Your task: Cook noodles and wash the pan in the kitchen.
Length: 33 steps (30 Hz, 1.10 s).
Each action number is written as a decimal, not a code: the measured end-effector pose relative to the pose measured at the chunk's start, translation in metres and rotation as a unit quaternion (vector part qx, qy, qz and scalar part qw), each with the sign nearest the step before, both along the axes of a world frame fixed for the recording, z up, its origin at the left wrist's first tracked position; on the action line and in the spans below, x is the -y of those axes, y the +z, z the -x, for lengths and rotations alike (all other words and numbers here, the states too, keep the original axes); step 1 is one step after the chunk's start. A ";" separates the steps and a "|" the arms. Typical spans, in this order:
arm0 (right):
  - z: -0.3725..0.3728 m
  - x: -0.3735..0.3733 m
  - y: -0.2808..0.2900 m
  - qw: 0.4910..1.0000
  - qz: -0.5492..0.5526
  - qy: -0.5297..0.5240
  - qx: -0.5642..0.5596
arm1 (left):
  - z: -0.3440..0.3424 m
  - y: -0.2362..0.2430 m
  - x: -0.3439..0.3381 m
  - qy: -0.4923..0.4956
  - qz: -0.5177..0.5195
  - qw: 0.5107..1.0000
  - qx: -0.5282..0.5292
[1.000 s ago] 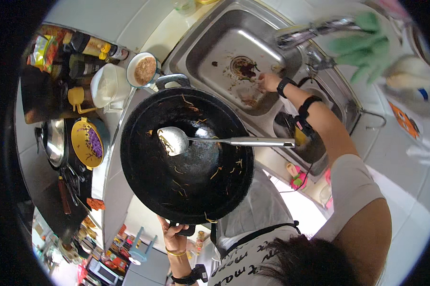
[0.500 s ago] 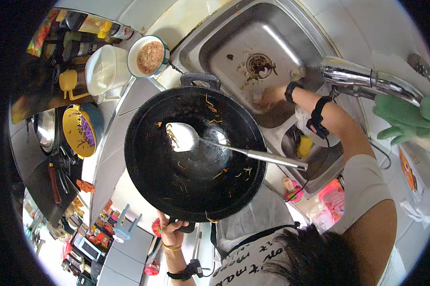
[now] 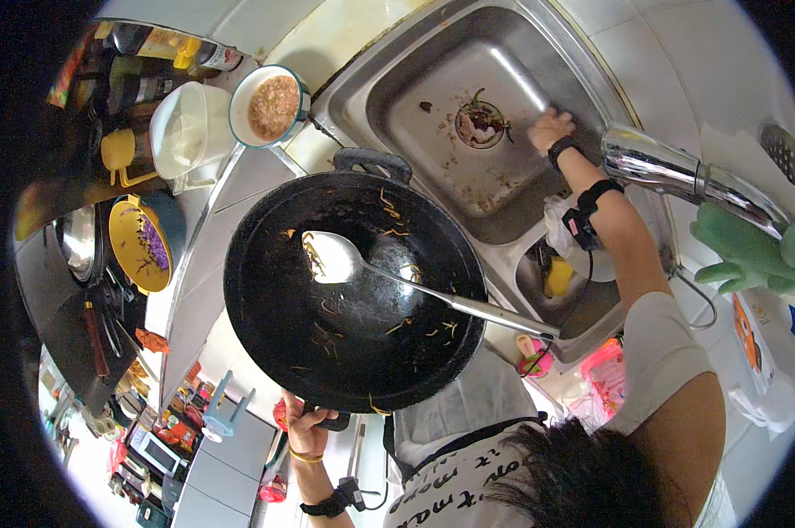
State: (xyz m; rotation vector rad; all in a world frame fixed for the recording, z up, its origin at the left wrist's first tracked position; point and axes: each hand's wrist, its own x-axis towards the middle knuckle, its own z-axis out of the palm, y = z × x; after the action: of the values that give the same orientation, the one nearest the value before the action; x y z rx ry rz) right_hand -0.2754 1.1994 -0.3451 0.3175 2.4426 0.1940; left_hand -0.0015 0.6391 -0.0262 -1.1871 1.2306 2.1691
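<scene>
The black wok (image 3: 362,356), its handle clasped by the left hand (image 3: 304,429), holds a metal spatula (image 3: 336,258) and food shreds (image 3: 387,203), beside the sink (image 3: 406,132). There, loosely spread, the right hand (image 3: 552,132) is near drain scraps (image 3: 481,132). A white bowl (image 3: 241,110) contains pinkish mince (image 3: 274,107).

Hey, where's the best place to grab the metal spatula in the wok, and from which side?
Likely near the outer end of its handle, coming from the right. The metal spatula lies slantwise, its blade inside the black wok, while the long handle sticks out past the wok on the right, leaving that end easier to close around. Food strands lie on the blade.
</scene>
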 end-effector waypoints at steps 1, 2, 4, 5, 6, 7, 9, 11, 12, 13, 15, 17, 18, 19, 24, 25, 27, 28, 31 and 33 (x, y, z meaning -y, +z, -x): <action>-0.012 -0.037 -0.034 0.995 -0.075 -0.061 -0.011 | 0.006 -0.003 0.002 -0.020 -0.009 1.000 -0.013; -0.014 -0.039 -0.048 0.987 -0.105 0.014 0.119 | 0.007 -0.005 0.003 -0.019 -0.009 1.000 -0.009; -0.023 -0.036 -0.070 0.965 -0.098 0.151 0.190 | 0.007 -0.007 0.008 -0.040 -0.026 0.999 -0.020; -0.026 -0.041 -0.080 0.966 -0.089 0.174 0.169 | 0.008 -0.009 0.009 -0.053 -0.036 0.998 -0.027; -0.026 -0.035 -0.084 0.965 -0.078 0.203 0.148 | 0.007 -0.008 0.007 -0.049 -0.033 0.998 -0.025; -0.012 -0.014 -0.071 0.990 0.073 0.045 0.109 | 0.005 -0.007 0.006 -0.034 -0.023 0.999 -0.019; 0.003 0.011 -0.045 0.947 0.266 -0.179 0.029 | 0.004 -0.005 0.007 -0.021 -0.013 1.000 -0.011; 0.005 0.018 -0.036 0.883 0.363 -0.293 -0.054 | 0.005 -0.005 0.009 -0.034 -0.004 0.999 0.000; 0.016 0.038 0.001 0.909 0.340 -0.237 -0.035 | 0.000 -0.006 0.010 -0.024 -0.001 1.000 0.002; 0.022 0.046 0.027 0.931 0.313 -0.185 -0.022 | -0.003 -0.007 0.012 -0.030 -0.004 1.000 -0.004; 0.020 0.037 0.033 0.923 0.338 -0.182 -0.007 | -0.002 -0.010 0.013 -0.040 -0.010 0.999 -0.012; 0.014 0.035 0.033 0.833 0.439 -0.335 0.015 | -0.001 -0.010 0.011 -0.031 -0.012 0.999 -0.013; 0.019 0.037 0.046 0.853 0.420 -0.305 0.054 | 0.001 -0.009 0.010 -0.029 -0.012 0.999 -0.013; 0.019 0.035 0.037 0.854 0.420 -0.303 0.055 | 0.003 -0.008 0.008 -0.041 -0.013 0.999 -0.019; 0.006 0.045 0.003 0.926 0.338 -0.138 -0.093 | 0.015 0.000 0.000 -0.035 0.022 0.999 0.012; 0.003 0.046 -0.003 0.908 0.372 -0.143 -0.127 | 0.018 0.002 -0.003 -0.044 0.030 0.998 0.016; 0.005 0.051 0.002 0.930 0.337 -0.132 -0.059 | 0.015 0.003 -0.005 -0.047 0.040 0.998 0.024; 0.006 0.057 0.010 0.947 0.297 -0.125 0.004 | 0.014 0.002 -0.004 -0.041 0.039 0.998 0.027; 0.006 0.072 0.021 0.975 0.171 0.049 0.136 | 0.013 0.001 -0.003 -0.034 0.029 0.999 0.025; -0.002 0.077 0.012 0.975 0.160 0.120 0.094 | 0.011 0.001 -0.003 -0.031 0.021 0.999 0.019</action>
State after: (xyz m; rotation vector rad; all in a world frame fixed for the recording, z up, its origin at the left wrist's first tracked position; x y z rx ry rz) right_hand -0.2732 1.1228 -0.3334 -0.1331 2.2705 -0.0651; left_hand -0.0123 0.6421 -0.0257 -1.1858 1.2856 2.0767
